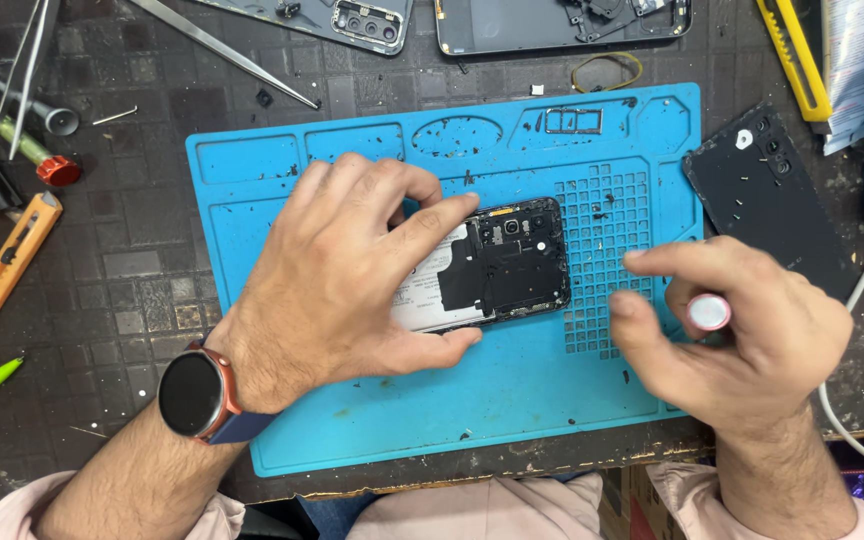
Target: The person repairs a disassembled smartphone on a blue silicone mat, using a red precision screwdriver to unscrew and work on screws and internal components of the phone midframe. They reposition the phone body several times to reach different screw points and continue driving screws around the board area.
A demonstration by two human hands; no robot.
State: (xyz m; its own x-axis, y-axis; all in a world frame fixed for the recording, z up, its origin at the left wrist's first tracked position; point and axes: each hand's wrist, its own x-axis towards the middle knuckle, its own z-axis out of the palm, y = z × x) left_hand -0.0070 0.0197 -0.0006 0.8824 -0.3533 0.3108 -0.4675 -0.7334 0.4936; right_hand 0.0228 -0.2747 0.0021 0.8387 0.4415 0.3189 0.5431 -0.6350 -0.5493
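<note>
phone's (497,265) left half (under hand), tool tip hidden

a dark, worn workbench (132,270) with a faint grid pattern fills the view, its surface scuffed and dusty. its front edge (512,470) is chipped and pale where the covering has worn through. light falls evenly from above, with soft shadows. no wall, floor or window can be made out beyond the bench.

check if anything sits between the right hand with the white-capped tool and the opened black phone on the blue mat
Nothing visible does. Between the right hand holding the white-capped tool and the opened black phone, held by the left hand, lies only bare blue mat grid with small specks.
</note>
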